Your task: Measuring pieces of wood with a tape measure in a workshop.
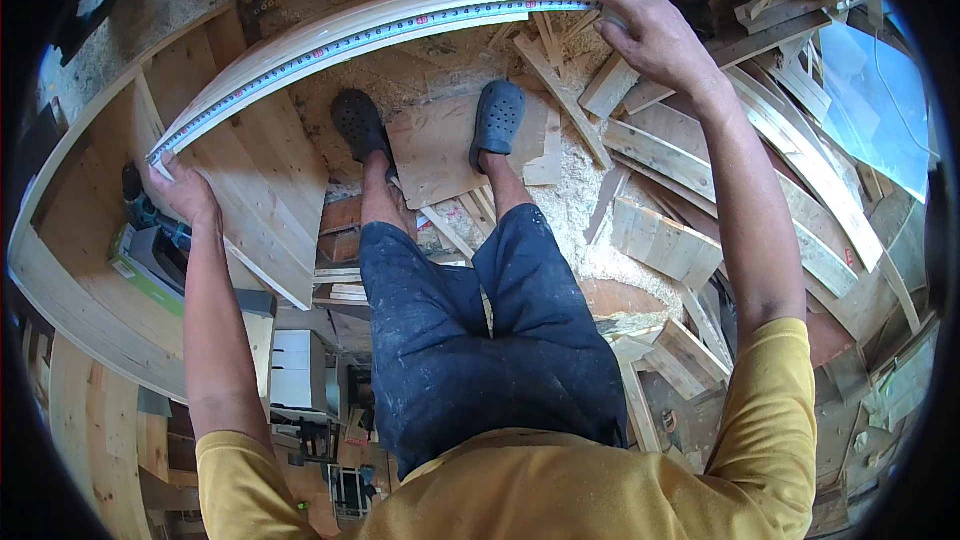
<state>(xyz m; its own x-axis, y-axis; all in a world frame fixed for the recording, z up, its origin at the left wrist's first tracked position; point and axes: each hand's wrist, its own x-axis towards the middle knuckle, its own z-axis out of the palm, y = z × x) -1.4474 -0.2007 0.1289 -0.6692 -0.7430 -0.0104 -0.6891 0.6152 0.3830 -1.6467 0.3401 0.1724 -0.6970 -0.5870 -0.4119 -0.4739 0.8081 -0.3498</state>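
Observation:
A steel measuring tape (367, 36) is drawn out along the near edge of a pale wooden board (322, 22). My left hand (187, 191) grips the tape's end against the board's left corner, thumb on top. Past the board's right end, my right hand (656, 37) holds the other end of the tape; its fingers mostly hide whatever part lies in the palm. The blade runs a short way beyond the board, over open air. The board is propped in front of me, its left part over a wooden cabinet carcass (270, 187).
Inside the carcass on the left lie a cordless drill (142, 202) and a green-and-white box (142, 270). Wood offcuts (664, 240) and sawdust (577, 195) litter the floor at right. Between my feet is a plywood sheet (439, 142). A clear plastic sheet (874, 105) stands far right.

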